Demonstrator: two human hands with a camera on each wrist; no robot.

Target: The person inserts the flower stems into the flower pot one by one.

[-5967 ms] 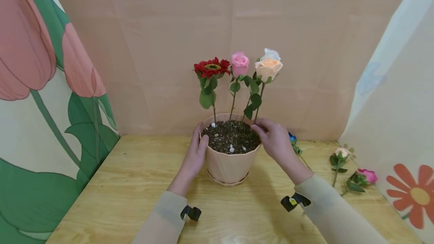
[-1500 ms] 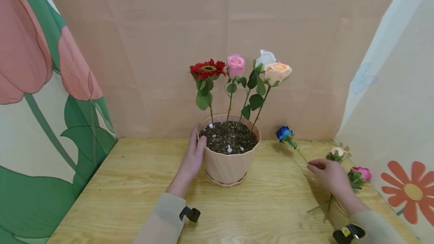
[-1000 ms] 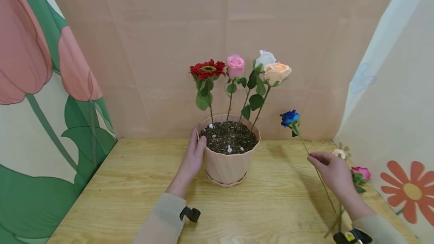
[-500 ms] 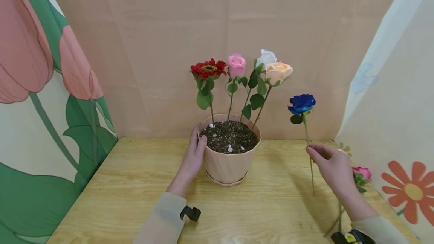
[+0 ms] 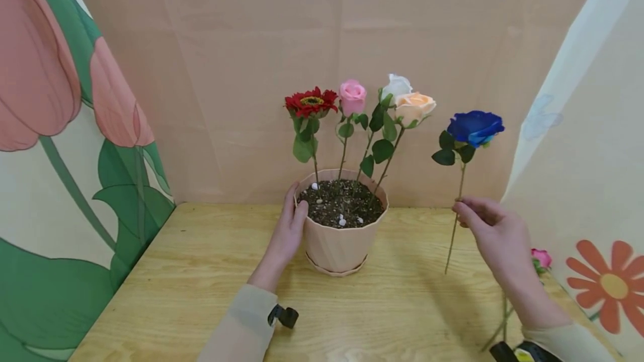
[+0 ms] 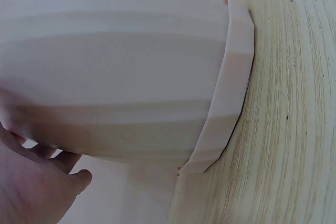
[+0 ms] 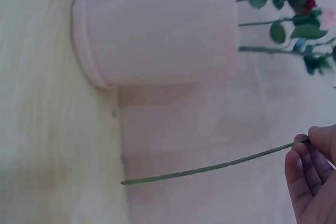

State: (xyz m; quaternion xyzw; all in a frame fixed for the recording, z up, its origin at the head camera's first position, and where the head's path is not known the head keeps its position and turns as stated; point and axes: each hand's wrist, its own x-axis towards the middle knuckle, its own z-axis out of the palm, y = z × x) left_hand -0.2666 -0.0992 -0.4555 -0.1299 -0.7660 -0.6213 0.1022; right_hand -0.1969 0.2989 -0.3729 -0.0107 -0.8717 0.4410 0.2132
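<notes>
Hands [image 5: 503,242] over wooden table [image 5: 216,272], pinkish backdrop [image 5: 251,71]

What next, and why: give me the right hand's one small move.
Probably carry the blue rose left, over the open soil in the flowerpot: the right hand pinches its stem, whose lower end hangs free, the left hand holds the flowerpot, and three other roses already stand in it.
</notes>
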